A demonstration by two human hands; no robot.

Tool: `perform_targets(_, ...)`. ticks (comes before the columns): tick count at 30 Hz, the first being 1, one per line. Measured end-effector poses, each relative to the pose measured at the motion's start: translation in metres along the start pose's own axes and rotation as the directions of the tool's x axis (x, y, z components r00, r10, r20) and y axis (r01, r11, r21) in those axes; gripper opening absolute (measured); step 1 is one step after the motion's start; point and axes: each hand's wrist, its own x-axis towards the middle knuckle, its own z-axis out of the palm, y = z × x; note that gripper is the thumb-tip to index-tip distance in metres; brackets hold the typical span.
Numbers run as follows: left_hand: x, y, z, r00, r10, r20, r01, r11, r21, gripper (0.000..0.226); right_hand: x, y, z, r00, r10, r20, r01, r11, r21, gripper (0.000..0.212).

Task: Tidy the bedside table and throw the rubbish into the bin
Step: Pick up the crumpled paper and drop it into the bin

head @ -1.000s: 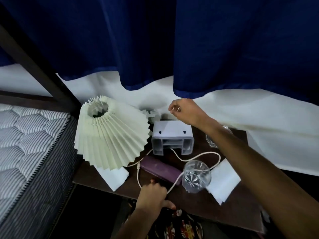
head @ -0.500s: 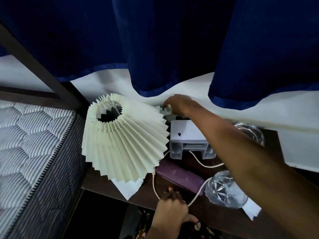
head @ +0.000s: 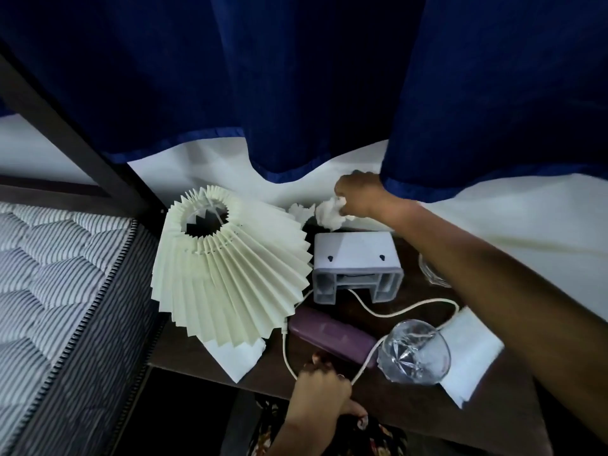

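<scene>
Right hand [head: 357, 195] reaches across to the back edge of the table [head: 414, 409] and pinches a crumpled white tissue [head: 330, 210] between curled fingers, just under the hem of the blue curtain [head: 296, 93]; the fingertips are hidden behind the tissue. Left hand [head: 320, 394] sits at the front edge with its fingers curled over the white cable [head: 404, 311]; whether it truly grips the cable is hard to tell, since the fingers are seen from behind.

The tissue is a small, wrinkled, roughly round wad with no clear long axis, held just behind the grey box [head: 357, 266]. A second crumpled white scrap [head: 301, 210] lies beside it toward the lamp shade [head: 227, 278], partly hidden by the shade's pleats.

The grey box stands near the back edge, its open hollow side facing the front edge. The cable runs from under the shade, loops to the left hand, crosses a purple case [head: 332, 337] and curves back to the box. The case lies with its long axis slanting from the shade toward the front right. A clear glass [head: 414, 352] lies tipped on its side at the case's right end, on a folded white paper [head: 470, 350]. Another white paper [head: 237, 357] pokes out from under the shade at the front left corner. Behind the right forearm, another glass item [head: 431, 274] is mostly hidden. A striped mattress [head: 56, 291] adjoins the left edge.
</scene>
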Motion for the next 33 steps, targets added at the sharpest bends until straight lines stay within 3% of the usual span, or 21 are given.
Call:
perform_targets(3, 0.001, 0.0, 0.002, 0.985, -0.017, 0.17, 0.027, 0.998, -0.056, 0.062, -0.044, 0.029, -0.018, 0.991, 0.068, -0.112, -0.05, 0.987, 0.151, 0.042)
perform_targets(7, -0.002, 0.001, 0.004, 0.991, -0.024, 0.135, 0.026, 1.0, -0.007, 0.058, -0.109, 0.072, -0.036, 0.946, 0.137, -0.294, -0.144, 0.99, -0.001, 0.035)
perform_targets(12, -0.002, 0.007, 0.002, 0.996, -0.063, 0.06, 0.059, 0.996, 0.063, 0.056, -0.205, 0.129, -0.027, 0.904, 0.251, -0.346, -0.156, 0.947, 0.279, 0.017)
perform_targets(15, -0.002, 0.009, 0.002, 0.997, -0.074, 0.024, 0.072, 0.993, 0.097, 0.056, -0.262, 0.174, -0.003, 0.791, 0.488, -0.369, -0.28, 0.825, 0.491, 0.019)
perform_targets(18, -0.002, 0.01, 0.003, 0.996, -0.092, 0.006, 0.09, 0.987, 0.135, 0.059, -0.304, 0.218, 0.033, 0.626, 0.718, -0.304, -0.407, 0.633, 0.658, 0.013)
perform_targets(20, -0.001, 0.012, 0.004, 0.996, -0.089, -0.01, 0.089, 0.984, 0.157, 0.059, -0.323, 0.241, 0.061, 0.561, 0.8, -0.214, -0.502, 0.534, 0.681, 0.018)
perform_targets(25, 0.003, 0.013, 0.005, 0.996, -0.086, -0.009, 0.086, 0.98, 0.177, 0.058, -0.337, 0.276, 0.122, 0.527, 0.849, -0.042, -0.664, 0.442, 0.603, 0.033)
perform_targets(33, 0.004, 0.013, 0.004, 0.997, -0.072, -0.026, 0.076, 0.98, 0.186, 0.057, -0.337, 0.297, 0.146, 0.52, 0.854, -0.02, -0.665, 0.419, 0.618, 0.054)
